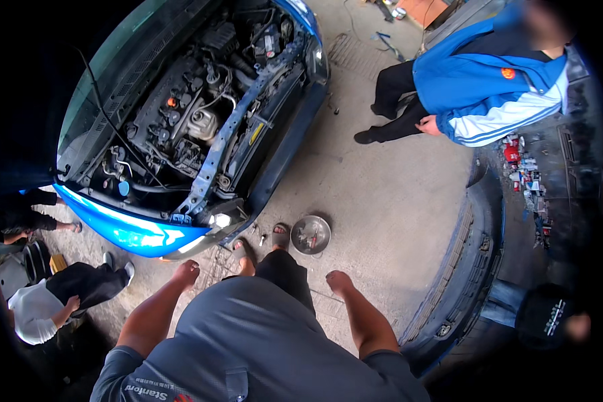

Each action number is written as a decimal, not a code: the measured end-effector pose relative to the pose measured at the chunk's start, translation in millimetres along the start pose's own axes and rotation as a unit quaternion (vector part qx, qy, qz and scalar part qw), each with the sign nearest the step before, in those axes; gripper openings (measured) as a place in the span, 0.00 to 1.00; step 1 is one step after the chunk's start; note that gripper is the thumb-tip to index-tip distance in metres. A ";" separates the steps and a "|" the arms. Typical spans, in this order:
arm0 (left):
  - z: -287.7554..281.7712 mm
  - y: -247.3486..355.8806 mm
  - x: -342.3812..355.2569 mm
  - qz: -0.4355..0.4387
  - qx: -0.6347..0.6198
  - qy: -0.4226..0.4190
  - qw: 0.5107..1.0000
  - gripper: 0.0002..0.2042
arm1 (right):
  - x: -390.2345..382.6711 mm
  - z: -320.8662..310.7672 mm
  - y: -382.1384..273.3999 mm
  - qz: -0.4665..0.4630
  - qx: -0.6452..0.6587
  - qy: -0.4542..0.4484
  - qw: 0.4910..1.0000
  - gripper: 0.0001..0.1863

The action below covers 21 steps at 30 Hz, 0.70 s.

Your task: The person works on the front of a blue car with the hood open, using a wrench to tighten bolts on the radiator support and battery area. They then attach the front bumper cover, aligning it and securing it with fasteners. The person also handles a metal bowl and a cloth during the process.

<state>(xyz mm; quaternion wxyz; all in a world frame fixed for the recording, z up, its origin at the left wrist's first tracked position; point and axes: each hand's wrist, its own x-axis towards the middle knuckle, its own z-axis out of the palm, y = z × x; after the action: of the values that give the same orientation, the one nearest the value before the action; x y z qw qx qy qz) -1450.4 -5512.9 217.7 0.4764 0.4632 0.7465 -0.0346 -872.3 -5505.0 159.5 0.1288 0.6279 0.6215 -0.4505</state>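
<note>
My left hand (187, 273) hangs low at my side with its fingers curled in, near the front corner of a blue car (134, 224). Its hood is up and the engine (181, 107) lies bare; no bumper covers the front. On my other side my right hand (340, 283) hangs with its fingers curled, and nothing shows in it. A round metal bowl (323, 231) with small parts in it sits on the floor just past my sandalled feet. Neither hand touches the car or the bowl.
A detached bumper (479, 248) lies along the right. A person in a blue and white jacket (476, 94) stands at far right; other people (37, 311) are at the left edge and lower right. Tools (388, 45) and a cable lie on the far floor.
</note>
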 end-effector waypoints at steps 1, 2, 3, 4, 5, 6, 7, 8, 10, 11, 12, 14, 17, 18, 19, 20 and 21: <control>-6.4 -4.6 -1.8 0.010 0.005 0.004 1.000 0.17 | -8.9 0.1 -15.6 0.024 -0.005 -0.016 1.000 0.13; -11.8 -9.2 -3.8 0.019 0.009 0.007 1.000 0.17 | -12.6 5.5 -21.4 0.019 -0.003 -0.008 1.000 0.13; -16.2 -13.0 -6.3 0.028 0.013 0.011 0.999 0.17 | -17.5 11.8 -26.0 0.014 -0.001 0.001 1.000 0.13; -19.8 -17.0 -10.4 0.023 0.012 0.013 1.000 0.17 | -22.4 18.5 -32.4 0.014 0.009 0.012 1.000 0.13; -21.1 -24.7 -11.3 0.019 0.018 0.010 1.000 0.17 | -27.7 25.1 -38.8 0.014 0.019 0.023 0.999 0.13; -22.5 -36.1 -10.7 0.015 0.023 0.005 1.000 0.17 | -32.6 29.8 -44.2 0.014 0.029 0.033 0.999 0.13; -22.1 -53.0 -13.8 0.004 0.026 0.002 1.000 0.16 | -35.3 31.2 -50.4 0.024 0.032 0.034 0.999 0.13; -17.7 -78.5 -12.2 0.000 0.045 -0.010 0.999 0.17 | -37.9 32.9 -57.4 0.032 0.035 0.032 0.998 0.13; -18.1 -116.3 -2.5 0.039 0.083 -0.024 0.996 0.18 | -33.8 53.0 -56.3 0.032 0.044 0.065 0.996 0.12; -14.3 -145.4 0.6 0.054 0.106 -0.037 0.992 0.18 | -30.7 72.8 -43.4 0.026 0.050 0.098 0.994 0.11; -6.6 -187.4 9.2 -0.010 0.084 -0.046 0.995 0.19 | -20.2 80.2 -37.6 0.066 0.022 0.010 0.998 0.10; -28.3 -151.3 1.5 0.025 0.161 -0.073 0.984 0.16 | -25.7 99.0 -14.4 0.031 0.076 0.065 0.995 0.07; -19.8 -182.2 -16.1 -0.017 0.113 -0.006 0.993 0.17 | -50.7 91.0 -55.2 -0.003 0.051 0.118 0.992 0.12; -19.4 -175.7 -22.8 -0.025 0.085 -0.024 0.996 0.17 | -56.2 108.5 -45.2 0.043 0.105 0.099 0.989 0.12; -21.9 -166.1 -28.9 -0.027 0.055 -0.032 0.998 0.18 | -56.8 120.9 -40.2 0.083 0.156 0.089 0.980 0.12; -21.9 -157.0 -35.4 -0.037 0.058 -0.041 0.997 0.18 | -60.5 131.1 -40.3 0.092 0.153 0.076 0.981 0.12; -20.5 -149.8 -41.7 -0.047 0.060 -0.048 0.996 0.18 | -67.9 135.4 -43.1 0.098 0.149 0.063 0.982 0.11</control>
<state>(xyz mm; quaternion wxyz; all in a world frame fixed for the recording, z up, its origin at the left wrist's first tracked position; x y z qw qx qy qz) -1568.0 -5615.5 201.4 0.4814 0.4533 0.7399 -0.1236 -953.8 -5639.5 150.0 0.0377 0.7249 0.4900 -0.4827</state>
